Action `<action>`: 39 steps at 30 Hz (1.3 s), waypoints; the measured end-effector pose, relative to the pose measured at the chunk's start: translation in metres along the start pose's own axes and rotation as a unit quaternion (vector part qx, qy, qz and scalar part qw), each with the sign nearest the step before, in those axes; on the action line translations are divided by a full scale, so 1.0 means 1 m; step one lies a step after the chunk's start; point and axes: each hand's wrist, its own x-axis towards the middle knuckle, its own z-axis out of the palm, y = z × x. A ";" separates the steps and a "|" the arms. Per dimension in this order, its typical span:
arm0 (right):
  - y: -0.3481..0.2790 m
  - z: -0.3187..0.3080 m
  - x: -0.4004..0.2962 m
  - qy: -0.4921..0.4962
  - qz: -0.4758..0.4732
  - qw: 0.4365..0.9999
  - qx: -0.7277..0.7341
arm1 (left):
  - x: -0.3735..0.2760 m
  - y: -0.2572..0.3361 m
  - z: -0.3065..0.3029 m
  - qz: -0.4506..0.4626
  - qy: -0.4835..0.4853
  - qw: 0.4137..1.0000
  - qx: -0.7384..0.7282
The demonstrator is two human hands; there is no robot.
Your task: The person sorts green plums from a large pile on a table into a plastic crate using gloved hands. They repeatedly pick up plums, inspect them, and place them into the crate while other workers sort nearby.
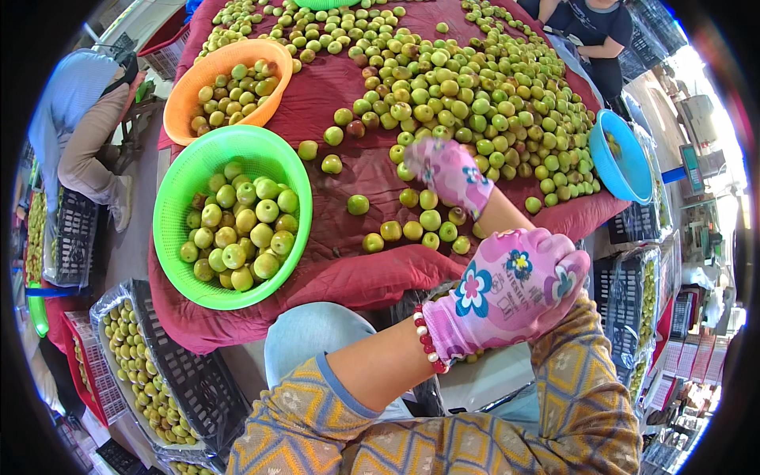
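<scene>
My left hand (pixel 510 288), in a pink floral glove with a beaded bracelet at its wrist, is closed around my right forearm at the edge of the patterned sleeve (pixel 573 344). Beyond it my right hand (pixel 448 172), gloved alike, is over the near edge of the large heap of green, partly reddish round fruits (pixel 475 101). It is blurred, and its fingers and any fruit in them cannot be made out. A few loose fruits (pixel 428 219) lie just below it on the dark red cloth (pixel 332 219). A green plastic basket (pixel 303 208) holding similar fruits stands to the left.
An orange basket (pixel 279 56) with fruits stands behind the green one. A blue basket (pixel 632 160) is at the table's right edge. Fruit-filled, plastic-lined crates (pixel 184 356) flank the table on both sides. One person (pixel 89 113) is at the left, another (pixel 599 35) at the upper right.
</scene>
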 end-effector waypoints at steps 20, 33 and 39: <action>0.037 -0.006 -0.017 -0.071 0.194 0.891 0.405 | -0.008 -0.005 0.005 -0.012 -0.064 0.997 0.042; 0.019 0.023 0.002 -0.063 0.113 0.990 0.049 | -0.011 -0.010 0.009 -0.001 -0.102 0.992 0.070; 0.027 0.007 0.009 0.028 0.093 0.985 0.140 | -0.008 -0.003 0.006 0.012 -0.157 0.983 0.098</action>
